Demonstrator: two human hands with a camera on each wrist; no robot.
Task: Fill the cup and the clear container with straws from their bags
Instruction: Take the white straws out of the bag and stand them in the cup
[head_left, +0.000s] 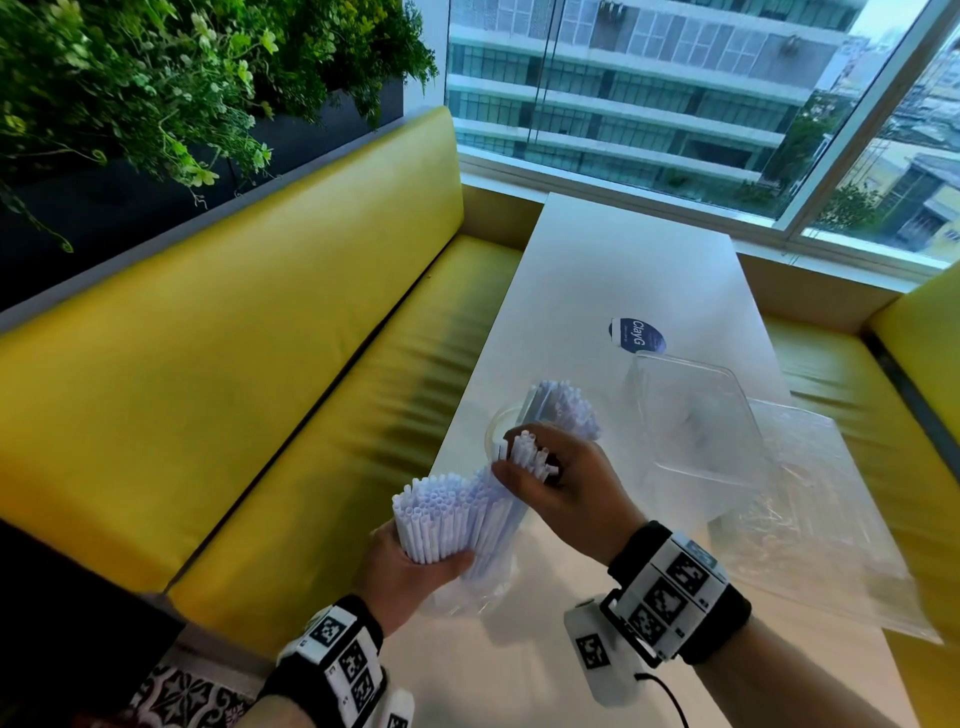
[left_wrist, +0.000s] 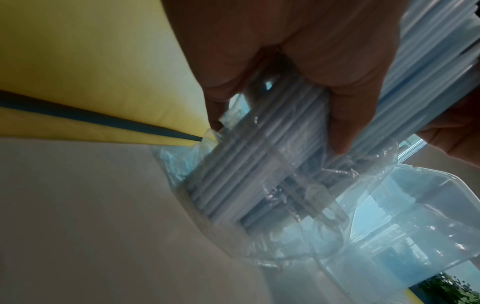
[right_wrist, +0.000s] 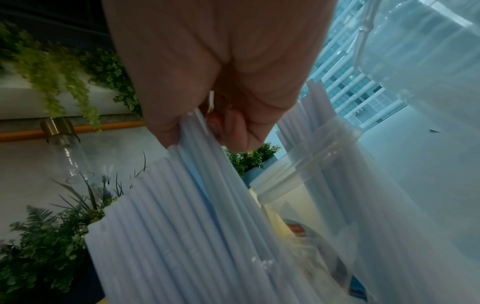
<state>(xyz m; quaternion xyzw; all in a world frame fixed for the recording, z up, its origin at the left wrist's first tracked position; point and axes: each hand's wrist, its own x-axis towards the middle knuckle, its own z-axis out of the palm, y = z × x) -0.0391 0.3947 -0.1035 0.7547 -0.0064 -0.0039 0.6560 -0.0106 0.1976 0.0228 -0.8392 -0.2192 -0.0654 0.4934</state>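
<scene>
The left hand (head_left: 410, 564) is wrapped around a thick bundle of white straws (head_left: 441, 519), gripping it near its lower part, with the open ends fanned out above the fist. The bundle's foot still sits inside a crumpled clear bag (left_wrist: 272, 205), which bunches below the fingers and rests on the white table (head_left: 623, 270) close to its left edge, towards the near end. From the left wrist view the fingers (left_wrist: 345, 115) curl across the straws just above the mouth of the bag.

The right hand (head_left: 563, 483) is closed on a smaller clutch of straws (head_left: 530, 454), pinched near their tops between thumb and curled fingers; this clutch leans off the upper right side of the main bundle, so the two hands are nearly touching. The right wrist view shows these straws running down from the grip alongside the larger bundle.

Just beyond the right hand stands the clear cup (head_left: 501, 423), by the table's left edge, already holding a batch of straws (head_left: 566, 408) that tilt to the right above its rim. The clear container (head_left: 696, 415) sits to the right of the cup, nearer the table's right edge, and I can't tell whether anything lies in it. A second clear bag (head_left: 821, 519) lies flat beside it, hanging over the right edge. A dark blue round label (head_left: 636, 336) rests on the table behind the container.
</scene>
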